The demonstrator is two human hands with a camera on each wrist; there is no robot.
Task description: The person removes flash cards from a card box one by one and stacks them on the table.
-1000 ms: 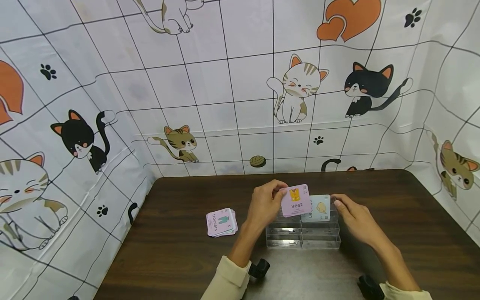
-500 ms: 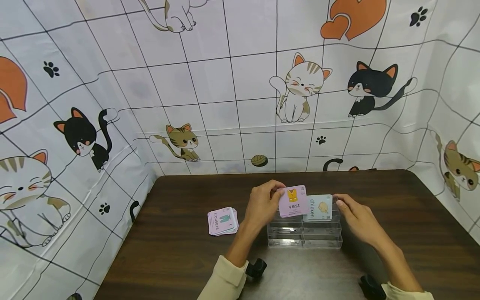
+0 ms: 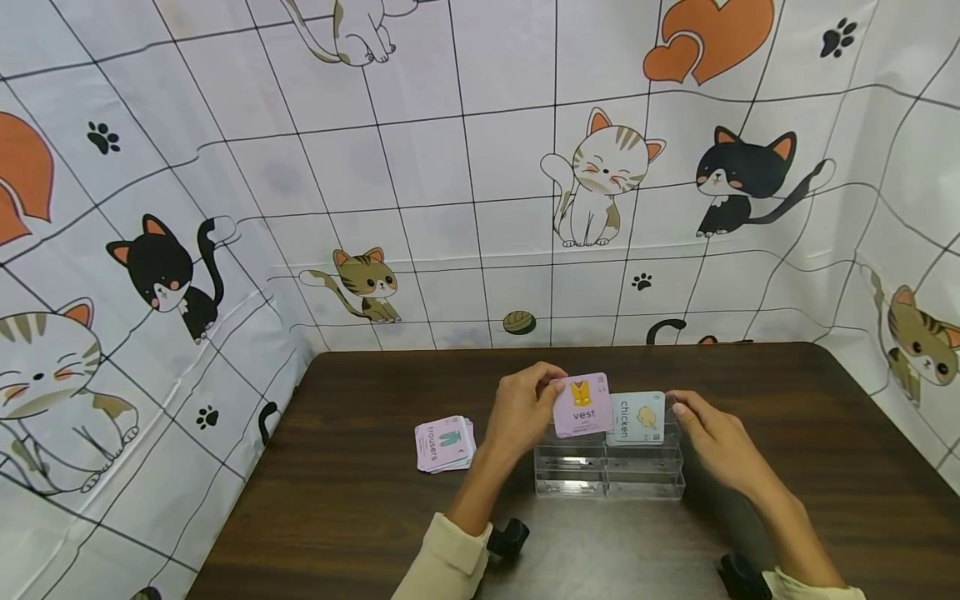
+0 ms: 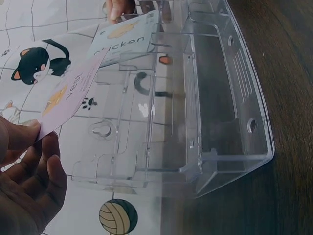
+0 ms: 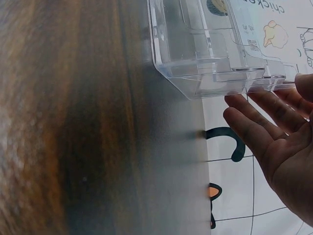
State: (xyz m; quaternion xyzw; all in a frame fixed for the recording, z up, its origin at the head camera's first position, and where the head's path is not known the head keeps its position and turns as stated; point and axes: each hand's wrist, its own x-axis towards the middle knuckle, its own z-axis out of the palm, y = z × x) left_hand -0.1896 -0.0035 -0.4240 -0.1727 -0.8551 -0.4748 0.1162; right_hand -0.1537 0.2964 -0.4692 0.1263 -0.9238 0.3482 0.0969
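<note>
Left hand (image 3: 517, 413) pinches the vest card (image 3: 583, 406) (rounded square) by a transparent rack (image 3: 606, 468).

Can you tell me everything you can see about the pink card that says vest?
The vest card looks thin and pale pink, perhaps paper or plastic, with rounded corners. A yellow-orange vest is drawn above the word "vest". It's slightly tilted, its printed face toward the head camera. The left hand pinches it near its upper-left corner. It's at the clear rack's back left part, beside the chicken card; whether it touches either is unclear.
</note>
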